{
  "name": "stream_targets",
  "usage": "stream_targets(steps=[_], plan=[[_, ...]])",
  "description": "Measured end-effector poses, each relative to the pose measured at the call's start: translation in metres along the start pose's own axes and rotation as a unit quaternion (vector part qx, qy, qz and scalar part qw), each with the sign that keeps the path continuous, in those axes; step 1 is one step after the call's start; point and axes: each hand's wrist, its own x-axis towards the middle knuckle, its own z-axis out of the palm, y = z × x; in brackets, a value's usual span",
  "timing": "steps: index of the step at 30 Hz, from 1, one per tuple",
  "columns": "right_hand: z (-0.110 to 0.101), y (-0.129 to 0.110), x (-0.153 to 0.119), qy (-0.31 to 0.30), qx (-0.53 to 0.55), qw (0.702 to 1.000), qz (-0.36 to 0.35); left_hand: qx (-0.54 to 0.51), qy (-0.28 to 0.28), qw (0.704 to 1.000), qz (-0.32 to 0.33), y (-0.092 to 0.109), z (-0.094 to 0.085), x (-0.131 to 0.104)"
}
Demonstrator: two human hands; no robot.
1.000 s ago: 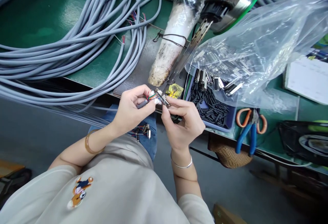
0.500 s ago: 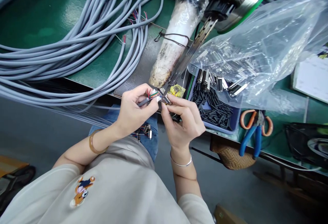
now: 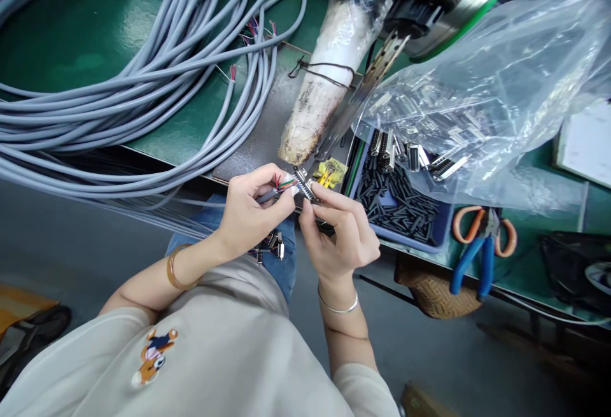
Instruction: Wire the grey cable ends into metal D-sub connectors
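Observation:
My left hand (image 3: 252,204) pinches the stripped end of a grey cable (image 3: 268,196), whose thin red, green and white wires fan out at the fingertips. Facing it, my right hand (image 3: 341,226) grips a small metal multi-pin connector (image 3: 304,183) between thumb and fingers. The wire tips meet the connector's row of pins; which ones are joined is too small to tell. Just above the connector is the tip of a soldering iron (image 3: 337,124), beside a white, stained, wrapped tube (image 3: 312,86). A yellow sponge-like piece (image 3: 330,174) lies behind my right fingers.
Many grey cables (image 3: 191,73) loop across the green bench at left. A blue tray (image 3: 442,229) holds short black sleeves and connectors, with a clear plastic bag (image 3: 501,98) of connectors over it. Pliers (image 3: 484,245) hang over the bench edge. Several wired connectors (image 3: 272,245) rest on my lap.
The connector has turned slightly so its pin row shows more clearly, now just below the iron's tip. My right fingers have shifted a little. The whole view has drifted slightly.

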Motion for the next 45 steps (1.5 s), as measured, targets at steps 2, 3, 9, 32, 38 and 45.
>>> stream_targets(steps=[2, 3, 9, 32, 38, 45], plan=[[0.000, 0.000, -0.001, 0.004, 0.008, 1.000, 0.004, -0.006, -0.003, 1.000, 0.001, 0.000, -0.001, 0.000], [-0.001, 0.000, -0.001, 0.003, 0.020, 1.000, 0.014, -0.013, -0.005, 1.000, -0.001, 0.000, -0.002, 0.000], [-0.022, 0.003, 0.001, -0.030, 0.064, 0.993, 0.091, -0.066, -0.049, 0.996, -0.044, -0.001, -0.009, -0.004], [-0.054, -0.007, 0.008, 0.077, 0.071, 0.990, 0.096, -0.225, -0.085, 0.964, -0.114, -0.001, -0.019, -0.018], [-0.037, -0.008, 0.000, 0.220, 0.020, 0.974, 0.050, -0.259, -0.086, 0.950, -0.150, -0.004, -0.019, -0.015], [-0.020, -0.016, -0.020, 0.009, 0.042, 0.999, 0.026, -0.273, -0.122, 0.938, -0.177, -0.004, -0.019, -0.012]])
